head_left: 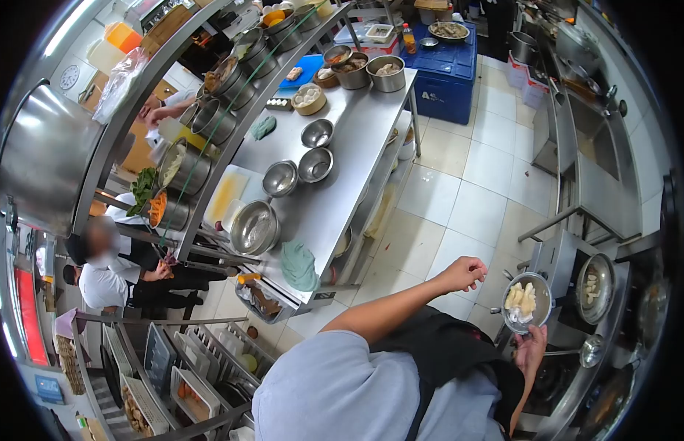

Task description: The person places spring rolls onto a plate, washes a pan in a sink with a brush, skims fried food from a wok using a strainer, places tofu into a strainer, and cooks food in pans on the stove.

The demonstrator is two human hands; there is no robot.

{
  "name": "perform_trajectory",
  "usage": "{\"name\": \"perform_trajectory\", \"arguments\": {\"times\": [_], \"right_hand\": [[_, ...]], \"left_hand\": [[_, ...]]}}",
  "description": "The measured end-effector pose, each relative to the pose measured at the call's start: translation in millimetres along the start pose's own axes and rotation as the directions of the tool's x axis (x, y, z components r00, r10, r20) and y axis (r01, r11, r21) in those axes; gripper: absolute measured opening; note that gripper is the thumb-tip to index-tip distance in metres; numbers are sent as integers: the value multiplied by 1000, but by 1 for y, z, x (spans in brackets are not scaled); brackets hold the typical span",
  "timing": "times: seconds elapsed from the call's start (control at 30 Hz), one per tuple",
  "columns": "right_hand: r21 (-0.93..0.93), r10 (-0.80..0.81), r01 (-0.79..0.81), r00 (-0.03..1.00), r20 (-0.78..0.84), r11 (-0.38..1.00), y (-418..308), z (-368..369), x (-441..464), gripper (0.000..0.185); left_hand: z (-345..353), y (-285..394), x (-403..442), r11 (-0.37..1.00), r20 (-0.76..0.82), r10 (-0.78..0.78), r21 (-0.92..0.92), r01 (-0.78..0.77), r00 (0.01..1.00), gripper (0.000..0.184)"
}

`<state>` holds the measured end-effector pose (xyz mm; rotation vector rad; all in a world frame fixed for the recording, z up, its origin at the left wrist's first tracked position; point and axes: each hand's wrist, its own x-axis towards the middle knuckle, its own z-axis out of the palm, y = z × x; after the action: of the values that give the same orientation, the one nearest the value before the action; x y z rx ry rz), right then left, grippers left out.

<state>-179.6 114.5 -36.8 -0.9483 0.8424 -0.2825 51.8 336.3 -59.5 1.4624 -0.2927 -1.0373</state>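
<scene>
My right hand (531, 347) grips the near rim of a round metal bowl (545, 312). Inside the bowl lie pale yellow food pieces (520, 298), with something whitish at their lower edge. My left hand (464, 274) is in the air left of the bowl, apart from it, its fingers curled inward and nothing visible in them. Right of the bowl, a metal pan (607, 290) on the stove holds a few similar pale pieces. A ladle (592, 350) lies just beyond my right hand.
To the left runs a steel worktable (312, 220) bearing metal bowls (255, 227), a green cloth (300, 266) and filled pots (386, 73). A blue chest (445, 81) stands behind it. A steel sink counter (603, 176) lines the right. A person (107, 275) is at far left.
</scene>
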Motion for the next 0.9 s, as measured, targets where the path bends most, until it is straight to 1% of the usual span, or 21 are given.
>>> {"name": "perform_trajectory", "arguments": {"times": [0.23,0.3,0.33,0.4,0.5,0.53,0.67,0.7,0.73,0.77,0.8,0.87,0.9], "right_hand": [[-16,23,-23,1000,9,1000,4,-9,-4,30],[54,15,-13,1000,-24,998,5,-5,-6,27],[61,-2,5,999,-41,998,4,-6,-8,27],[52,9,-7,999,-37,999,3,-4,-7,26],[55,13,-11,999,-42,998,0,1,-9,25],[54,13,-10,998,-62,998,-1,6,-11,26],[44,-8,10,999,-41,999,2,5,-11,32],[60,3,-1,999,-37,998,0,6,-12,29],[78,10,-7,999,-34,997,-1,8,-13,25],[96,-25,30,998,-50,995,-4,11,-13,25],[91,-9,14,999,-52,996,-5,15,-14,25],[89,10,-6,999,-50,996,0,14,-10,23],[91,4,1,999,-48,996,-1,17,-10,23]], "left_hand": [[7,-2,-3,1000,4,-24,12,23,1000,21],[10,-3,-2,1000,26,-16,27,16,1000,21],[10,-8,0,999,29,-31,22,30,999,21],[12,-14,3,998,34,-57,13,57,998,22],[11,-18,1,999,37,-32,3,32,999,22],[10,-18,0,999,38,-33,-1,33,999,22],[10,-24,2,999,26,-30,-13,31,999,21],[10,-26,2,1000,53,-17,4,17,998,21],[9,-28,1,1000,47,-23,9,22,999,21],[8,-27,4,1000,42,-23,15,22,999,21],[8,-27,4,1000,63,-4,29,3,998,21],[4,-30,0,998,29,-57,-12,57,998,21],[2,-28,-1,999,30,-50,-9,50,998,21]]}}
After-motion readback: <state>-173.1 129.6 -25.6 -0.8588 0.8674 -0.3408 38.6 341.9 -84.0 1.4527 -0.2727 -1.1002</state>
